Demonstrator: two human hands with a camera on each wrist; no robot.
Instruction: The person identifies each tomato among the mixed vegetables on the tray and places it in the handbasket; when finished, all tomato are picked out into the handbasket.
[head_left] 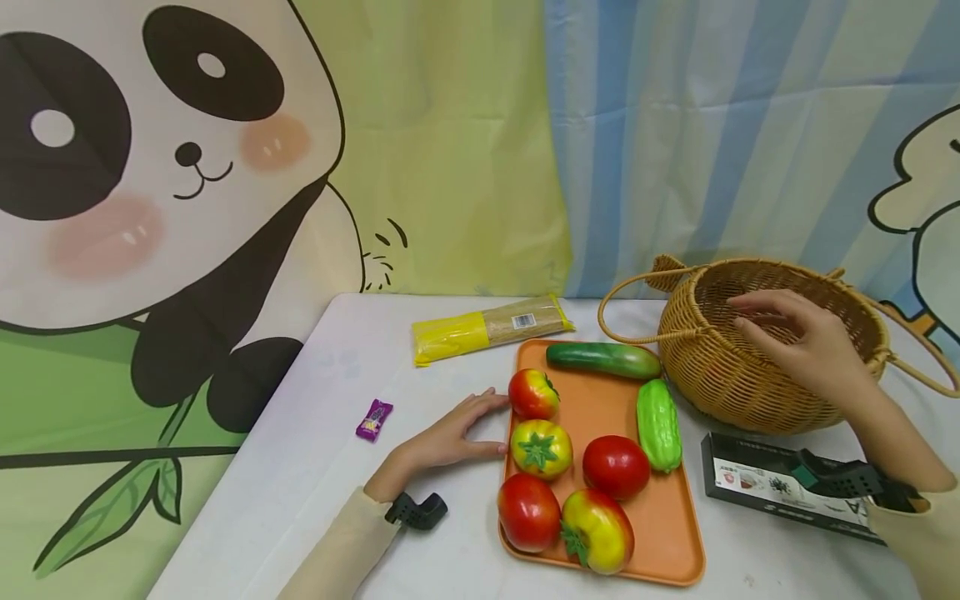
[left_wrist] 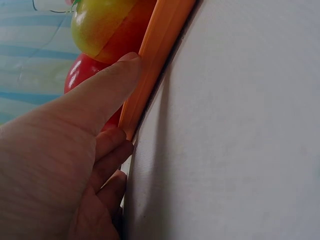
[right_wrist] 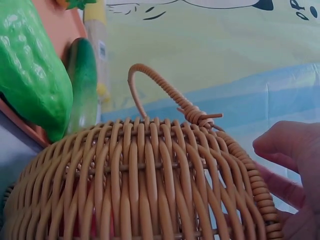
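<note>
My left hand (head_left: 450, 435) touches the left rim of an orange tray (head_left: 671, 537); in the left wrist view the thumb (left_wrist: 112, 82) lies against that rim beside a red-and-yellow tomato (left_wrist: 112, 25). On the tray lie several tomatoes, among them a plain red one (head_left: 616, 467), plus a cucumber (head_left: 602, 360) and a bumpy green bitter melon (head_left: 658, 427). Above the wicker basket's (head_left: 738, 383) opening hovers my right hand (head_left: 806, 342), fingers apart and holding nothing. Something red shows faintly through the weave in the right wrist view; its kind is hidden.
Behind the tray lies a yellow pack of dry noodles (head_left: 450, 337). A small purple wrapped candy (head_left: 373, 419) is left of my left hand. In front of the basket sits a flat black-and-white box (head_left: 765, 496). Printed curtains (head_left: 465, 150) hang along the table's back edge.
</note>
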